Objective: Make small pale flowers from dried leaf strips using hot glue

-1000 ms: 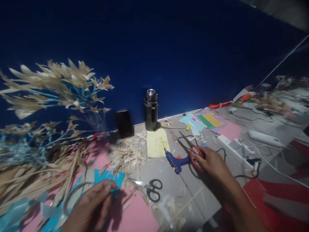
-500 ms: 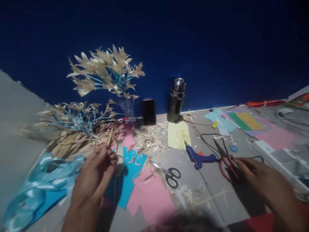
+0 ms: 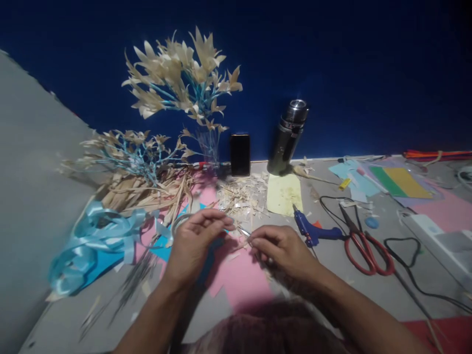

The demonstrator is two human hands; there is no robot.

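My left hand (image 3: 199,241) is closed, its thumb and fingertips pinched over the pink paper (image 3: 247,285). Anything in that pinch is too small to make out. Close to its right, my right hand (image 3: 283,248) has its fingers curled together; a thin pale strip shows by the fingertips, but I cannot tell what is held. Silver scissor blades (image 3: 244,231) poke out between the hands, and their handles are hidden by the right hand. Red-handled scissors (image 3: 368,253) lie on the table beside the blue glue gun (image 3: 313,231). A ribbon roll (image 3: 179,223) is partly behind my left hand.
Pale flowers (image 3: 177,73) on blue stems stand at the back left, near a phone (image 3: 240,155) and a flask (image 3: 289,137). Light-blue ribbon (image 3: 106,228) and dark wires (image 3: 136,275) lie left. A white power strip (image 3: 438,241) and cable are at right.
My right hand has let go of the red-handled scissors, leaving them on the table, and moved left to the middle. My left hand has come right, towards it. The view has shifted.
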